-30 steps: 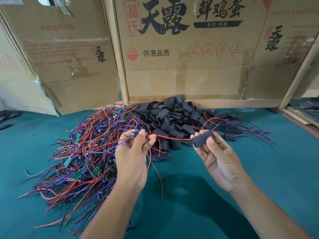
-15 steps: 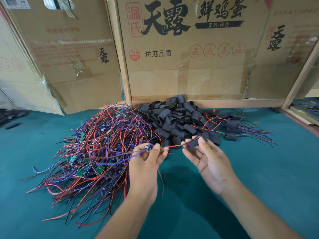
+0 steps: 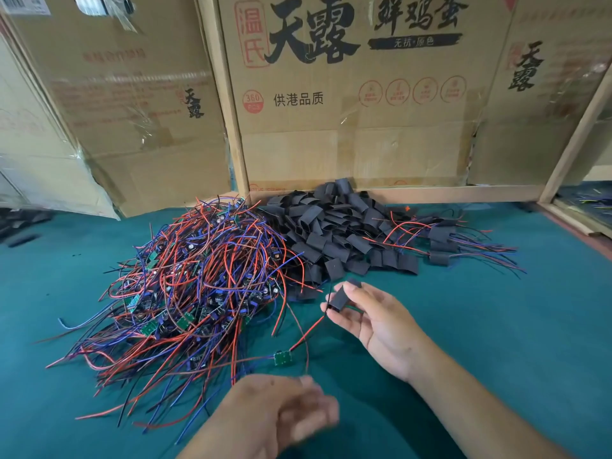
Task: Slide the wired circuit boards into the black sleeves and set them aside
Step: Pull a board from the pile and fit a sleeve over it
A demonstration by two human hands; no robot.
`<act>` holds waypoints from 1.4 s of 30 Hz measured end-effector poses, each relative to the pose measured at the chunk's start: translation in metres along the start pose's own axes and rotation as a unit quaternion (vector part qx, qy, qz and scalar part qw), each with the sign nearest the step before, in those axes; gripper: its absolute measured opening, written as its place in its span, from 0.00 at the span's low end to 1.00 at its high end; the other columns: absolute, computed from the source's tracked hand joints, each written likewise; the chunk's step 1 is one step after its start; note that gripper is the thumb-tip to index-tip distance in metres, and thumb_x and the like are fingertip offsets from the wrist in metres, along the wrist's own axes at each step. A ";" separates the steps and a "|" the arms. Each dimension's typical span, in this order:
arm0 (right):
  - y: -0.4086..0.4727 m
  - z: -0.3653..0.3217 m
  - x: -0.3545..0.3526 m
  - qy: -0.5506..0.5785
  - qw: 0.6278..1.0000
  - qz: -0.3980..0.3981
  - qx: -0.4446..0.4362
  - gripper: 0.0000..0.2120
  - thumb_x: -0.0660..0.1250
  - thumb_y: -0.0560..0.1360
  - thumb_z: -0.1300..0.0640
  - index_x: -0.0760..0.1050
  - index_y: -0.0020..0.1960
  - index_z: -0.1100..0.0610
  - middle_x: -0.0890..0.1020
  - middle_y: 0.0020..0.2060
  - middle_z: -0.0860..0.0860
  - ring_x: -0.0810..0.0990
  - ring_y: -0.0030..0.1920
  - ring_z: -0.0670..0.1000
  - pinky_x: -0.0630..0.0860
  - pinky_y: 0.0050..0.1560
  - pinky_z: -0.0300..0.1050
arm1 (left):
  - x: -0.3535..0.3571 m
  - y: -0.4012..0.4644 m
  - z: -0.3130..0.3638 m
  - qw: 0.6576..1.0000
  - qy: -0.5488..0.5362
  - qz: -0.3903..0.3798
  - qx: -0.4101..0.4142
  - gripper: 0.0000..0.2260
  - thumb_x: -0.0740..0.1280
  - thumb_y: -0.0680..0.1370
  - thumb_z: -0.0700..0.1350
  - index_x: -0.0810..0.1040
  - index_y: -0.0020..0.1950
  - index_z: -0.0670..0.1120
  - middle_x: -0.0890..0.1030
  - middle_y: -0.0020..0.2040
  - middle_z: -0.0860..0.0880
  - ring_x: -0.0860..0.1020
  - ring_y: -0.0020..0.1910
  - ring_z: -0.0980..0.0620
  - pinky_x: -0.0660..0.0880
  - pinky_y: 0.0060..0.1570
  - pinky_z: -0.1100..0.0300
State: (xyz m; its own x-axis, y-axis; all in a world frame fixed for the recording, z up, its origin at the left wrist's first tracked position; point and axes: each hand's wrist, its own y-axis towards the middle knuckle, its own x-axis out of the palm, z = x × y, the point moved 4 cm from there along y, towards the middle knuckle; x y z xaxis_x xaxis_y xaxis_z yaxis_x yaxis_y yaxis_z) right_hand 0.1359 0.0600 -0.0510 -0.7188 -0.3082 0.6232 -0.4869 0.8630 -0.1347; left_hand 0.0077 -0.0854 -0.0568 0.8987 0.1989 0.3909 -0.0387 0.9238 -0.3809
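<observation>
My right hand pinches a flat black sleeve between thumb and fingers above the teal table. A red wire runs out of the sleeve's lower end down to a small green circuit board, which hangs between my hands. My left hand is low near the bottom edge and blurred; its fingertips seem to pinch a thin wire coming from that board. A big tangle of red and blue wired boards lies at left. A heap of loose black sleeves lies behind my right hand.
Several sleeved boards with trailing wires lie at the right of the sleeve heap. Cardboard boxes and a wooden rail close off the back. The teal table cover stretches right. Dark pieces lie at the far left.
My left hand has pulled down toward me and away from the right hand. The board it pinched now hangs on its wires below the sleeve, which the right hand still holds.
</observation>
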 end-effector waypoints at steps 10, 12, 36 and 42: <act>0.004 -0.006 -0.008 -0.054 0.998 -0.015 -0.009 0.15 0.68 0.74 0.53 0.78 0.54 0.63 0.84 0.48 0.60 0.84 0.48 0.56 0.82 0.48 0.46 | 0.034 0.083 0.058 0.804 0.535 -0.005 0.260 0.16 0.64 0.82 0.52 0.74 0.69 0.48 0.84 0.49 0.47 0.83 0.47 0.50 0.77 0.53 0.51; 0.007 -0.010 -0.013 -0.045 0.999 0.003 -0.016 0.16 0.68 0.73 0.51 0.79 0.53 0.63 0.84 0.49 0.61 0.84 0.47 0.56 0.82 0.49 0.46 | 0.034 0.088 0.050 0.826 0.481 -0.002 0.294 0.11 0.63 0.83 0.45 0.78 0.65 0.50 0.83 0.41 0.50 0.83 0.37 0.52 0.80 0.45 0.54; 0.011 -0.008 -0.029 0.013 0.996 0.088 -0.009 0.20 0.72 0.71 0.48 0.79 0.50 0.66 0.84 0.49 0.64 0.86 0.46 0.55 0.82 0.45 0.41 | 0.036 0.088 0.042 0.713 0.572 0.034 0.404 0.17 0.62 0.82 0.41 0.76 0.71 0.47 0.69 0.34 0.51 0.72 0.35 0.46 0.68 0.36 0.53; 0.008 -0.004 -0.022 -0.042 0.996 0.073 -0.041 0.23 0.72 0.72 0.53 0.76 0.56 0.71 0.83 0.52 0.67 0.85 0.48 0.56 0.81 0.48 0.42 | 0.032 0.094 0.045 0.724 0.565 0.044 0.393 0.07 0.63 0.82 0.42 0.77 0.50 0.39 0.76 0.35 0.46 0.73 0.34 0.47 0.73 0.40 0.45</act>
State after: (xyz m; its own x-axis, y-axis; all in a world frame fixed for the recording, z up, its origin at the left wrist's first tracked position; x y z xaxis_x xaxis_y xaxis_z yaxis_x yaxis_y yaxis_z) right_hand 0.1498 0.0747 -0.0629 -0.8193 -0.2066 0.5348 -0.3350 0.9295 -0.1542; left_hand 0.0128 0.0224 -0.0426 0.6435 0.2835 -0.7110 0.0463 0.9128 0.4058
